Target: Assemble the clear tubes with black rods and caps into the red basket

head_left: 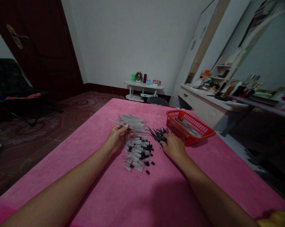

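My left hand (117, 136) is closed around a clear plastic tube (117, 122) that sticks out to the left, just above a heap of clear tubes (133, 121). My right hand (173, 146) rests on the pink cloth with its fingers curled at the bundle of thin black sticks (158, 133); whether it grips one is hidden. Between the hands lies a pile of short clear and black caps (139, 153).
A red plastic basket (199, 134) holding finished pieces stands right of my right hand on the pink-covered table (156, 195). Beyond are a white low stand (144, 85), a dressing table (203, 101) at the right, a dark chair (12, 91) and door at the left.
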A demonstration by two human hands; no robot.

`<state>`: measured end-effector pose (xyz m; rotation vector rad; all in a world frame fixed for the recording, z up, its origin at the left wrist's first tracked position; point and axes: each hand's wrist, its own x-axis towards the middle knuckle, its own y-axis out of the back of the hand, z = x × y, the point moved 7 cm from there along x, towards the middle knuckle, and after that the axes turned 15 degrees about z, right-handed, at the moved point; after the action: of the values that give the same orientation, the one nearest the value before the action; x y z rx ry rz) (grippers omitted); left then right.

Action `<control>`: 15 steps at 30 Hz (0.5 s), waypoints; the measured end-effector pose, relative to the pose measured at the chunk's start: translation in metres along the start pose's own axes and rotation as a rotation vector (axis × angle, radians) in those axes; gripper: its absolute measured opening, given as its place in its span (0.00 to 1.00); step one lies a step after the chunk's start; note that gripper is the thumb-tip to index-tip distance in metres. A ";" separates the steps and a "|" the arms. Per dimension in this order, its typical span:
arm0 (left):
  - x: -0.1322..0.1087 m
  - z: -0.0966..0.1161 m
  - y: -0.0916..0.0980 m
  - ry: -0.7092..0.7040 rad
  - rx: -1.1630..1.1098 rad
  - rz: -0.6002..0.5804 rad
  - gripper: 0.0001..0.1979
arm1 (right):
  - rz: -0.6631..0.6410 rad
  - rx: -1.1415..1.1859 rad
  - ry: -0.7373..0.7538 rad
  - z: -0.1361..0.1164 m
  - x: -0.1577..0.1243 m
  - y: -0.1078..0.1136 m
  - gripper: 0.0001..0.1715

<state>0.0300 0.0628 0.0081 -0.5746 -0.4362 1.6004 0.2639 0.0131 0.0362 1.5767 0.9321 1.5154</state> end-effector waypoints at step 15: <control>-0.001 -0.005 0.001 0.062 -0.034 0.035 0.05 | 0.143 0.517 0.106 -0.043 -0.010 0.041 0.10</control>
<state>0.0320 0.0611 0.0033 -0.6588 -0.4098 1.6070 0.2206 -0.0138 0.0689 1.9711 1.3784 1.5449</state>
